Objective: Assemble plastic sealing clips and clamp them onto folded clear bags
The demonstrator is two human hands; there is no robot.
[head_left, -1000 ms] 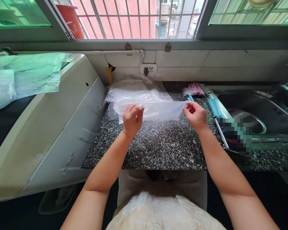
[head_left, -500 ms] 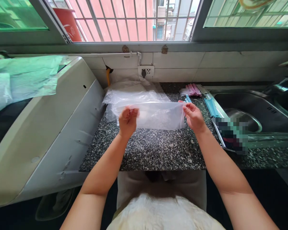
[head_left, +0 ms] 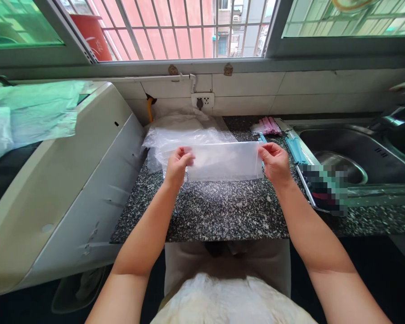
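Note:
A clear plastic bag [head_left: 225, 163] is stretched flat between my two hands, above the speckled countertop [head_left: 222, 211]. My left hand [head_left: 179, 165] pinches its left end between thumb and fingers. At the other end, my right hand [head_left: 275, 163] grips the upper right corner, fingers closed. Behind the bag lies a loose pile of clear plastic bags [head_left: 189, 128], partly hidden by the one I hold. Some thin blue strips [head_left: 262, 137] show just behind my right hand.
Pink strips [head_left: 269, 126] in plastic lie at the back. Teal strips [head_left: 296, 150] and a blurred-out item [head_left: 326, 189] sit beside the steel sink [head_left: 357, 153] on the right. A beige machine-like casing [head_left: 87, 135] stands left. A wall socket [head_left: 203, 99] holds a plug.
The plastic bag is pulled straighter and looks flatter between my hands. My left hand has shifted slightly left, and my right hand slightly right. The view has tilted a little.

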